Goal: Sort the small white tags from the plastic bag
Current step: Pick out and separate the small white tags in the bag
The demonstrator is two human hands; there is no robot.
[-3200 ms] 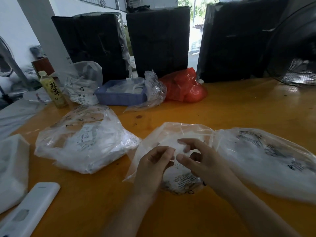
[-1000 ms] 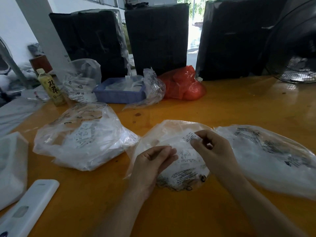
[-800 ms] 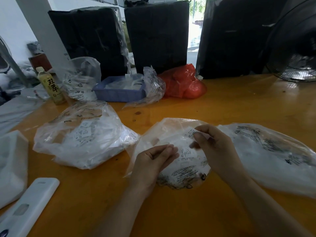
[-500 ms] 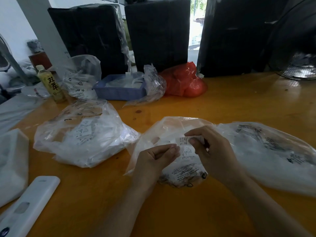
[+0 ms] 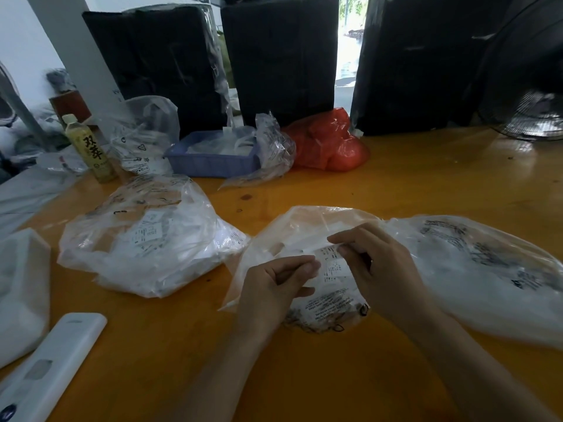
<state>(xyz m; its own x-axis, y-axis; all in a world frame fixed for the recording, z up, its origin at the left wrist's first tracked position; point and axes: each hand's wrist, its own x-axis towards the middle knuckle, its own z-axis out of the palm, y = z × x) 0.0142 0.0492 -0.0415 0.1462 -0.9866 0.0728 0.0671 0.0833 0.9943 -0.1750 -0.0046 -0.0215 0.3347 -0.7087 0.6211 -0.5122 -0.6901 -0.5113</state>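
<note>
Pinching a tag [image 5: 332, 260] between right hand [image 5: 384, 272] thumb and forefinger at its top edge, printed side up, just above the bag [image 5: 304, 226]. Gripping with left hand [image 5: 274, 284] too, fingers curled, fingertips [image 5: 310, 264] touching the tag's left edge; cannot tell whether also holding bag film beneath. Lying directly between both hands, over the middle of the bag, which sits flat on the orange table [image 5: 396, 184] with more printed tags showing through near the wrists. Resting just right of the right hand and touching the bag, a second clear bag [image 5: 487, 269] of white contents. Sitting well left of the left hand, a third bag [image 5: 146, 239] with labels inside. Standing further back: a blue tray [image 5: 210, 162] holding white pieces, a crumpled clear bag [image 5: 268, 153] beside it, a red bag [image 5: 329, 144], a bottle [image 5: 91, 150] with yellow label. Lying at the near left corner, a white remote [image 5: 48, 367] and a white pad [image 5: 21, 287]. Showing at the far right edge, a black fan [image 5: 536, 117].
</note>
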